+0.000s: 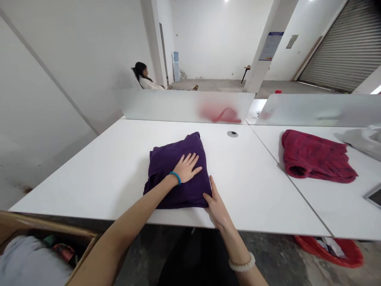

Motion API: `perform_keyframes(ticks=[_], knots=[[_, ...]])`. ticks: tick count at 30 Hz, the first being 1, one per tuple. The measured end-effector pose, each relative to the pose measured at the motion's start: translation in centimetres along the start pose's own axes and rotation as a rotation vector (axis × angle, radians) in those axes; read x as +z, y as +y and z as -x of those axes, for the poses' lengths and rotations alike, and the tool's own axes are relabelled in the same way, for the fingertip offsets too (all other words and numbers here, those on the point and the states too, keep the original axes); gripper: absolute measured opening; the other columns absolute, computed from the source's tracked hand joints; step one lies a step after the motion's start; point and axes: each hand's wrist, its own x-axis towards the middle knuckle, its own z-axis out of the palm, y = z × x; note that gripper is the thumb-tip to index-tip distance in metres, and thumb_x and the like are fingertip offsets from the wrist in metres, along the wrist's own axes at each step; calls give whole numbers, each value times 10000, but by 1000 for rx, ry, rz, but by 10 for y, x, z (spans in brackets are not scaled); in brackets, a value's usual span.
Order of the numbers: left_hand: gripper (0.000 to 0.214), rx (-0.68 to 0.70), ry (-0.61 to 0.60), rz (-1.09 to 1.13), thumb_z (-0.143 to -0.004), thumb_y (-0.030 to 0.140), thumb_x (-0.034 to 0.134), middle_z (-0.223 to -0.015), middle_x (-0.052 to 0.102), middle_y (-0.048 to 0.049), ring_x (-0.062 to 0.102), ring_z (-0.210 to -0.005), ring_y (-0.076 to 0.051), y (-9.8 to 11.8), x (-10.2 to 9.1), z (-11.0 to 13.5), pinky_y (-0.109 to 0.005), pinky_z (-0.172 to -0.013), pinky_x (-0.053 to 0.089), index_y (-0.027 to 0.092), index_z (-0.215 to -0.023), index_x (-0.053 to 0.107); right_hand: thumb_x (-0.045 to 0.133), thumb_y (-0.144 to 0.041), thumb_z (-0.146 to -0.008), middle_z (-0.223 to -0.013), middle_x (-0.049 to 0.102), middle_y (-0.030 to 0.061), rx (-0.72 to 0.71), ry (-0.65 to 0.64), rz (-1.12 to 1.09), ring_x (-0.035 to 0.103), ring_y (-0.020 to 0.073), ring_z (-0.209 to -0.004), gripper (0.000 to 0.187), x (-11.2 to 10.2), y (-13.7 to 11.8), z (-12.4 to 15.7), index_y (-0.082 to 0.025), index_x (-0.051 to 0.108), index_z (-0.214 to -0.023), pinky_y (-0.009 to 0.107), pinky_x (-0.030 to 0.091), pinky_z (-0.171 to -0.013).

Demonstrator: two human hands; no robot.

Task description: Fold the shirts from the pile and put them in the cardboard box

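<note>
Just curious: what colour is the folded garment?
The folded garment is deep purple, as the head view shows.

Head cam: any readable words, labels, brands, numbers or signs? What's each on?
Nothing is legible.
Poster on the pillar: blue and white, print too small to read.
Pale plaque on the wall: too small and blurred to tell whether it bears text.
Purple folded garment: no label or print visible.
</note>
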Motion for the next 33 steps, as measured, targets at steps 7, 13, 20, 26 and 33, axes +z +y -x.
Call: perform_keyframes(ticks=[7,13,20,26,33], knots=[[647,-441,19,-76,-929,477,214,-1526,211,-182,166,-1409,-341,-105,-30,17,-577,-1107,133,101,-1454,259,401,-286,-863,-1554,146,-9,144,-36,-181,192,157,-1412,728,-2,-13,3,-233,73,-1511,419,219,-1155],[639,-241,67,-108,-940,491,203,-1540,203,-123,124,-1428,-273,-37,-26,32,-492,-1145,128,131,-1467,226,423,-317,-849,-1560,105,-11,163,-14,-188,117,155,-1428,742,-3,-15,2,-218,99,-1509,410,122,-1173],[609,70,42,-173,-938,523,229,-1509,297,-72,206,-1411,-236,-19,-6,114,-457,-1137,228,207,-1458,260,401,-328,-845,-1560,90,-44,171,-28,-123,79,141,-1431,739,-2,-18,4,-231,93,-1510,384,97,-1179],[666,-237,80,-330,-922,547,191,-1499,302,-101,214,-1404,-294,-57,-23,153,-531,-1134,184,149,-1443,310,387,-295,-858,-1557,111,-32,174,-64,-110,98,151,-1429,747,0,-24,5,-212,40,-1515,388,113,-1185],[690,-60,34,-89,-935,531,124,-1550,173,-101,103,-1433,-238,-31,-58,15,-456,-1150,151,98,-1465,212,376,-251,-861,-1548,143,-51,145,-56,-94,112,149,-1428,719,-2,-21,5,-229,77,-1513,395,104,-1189]])
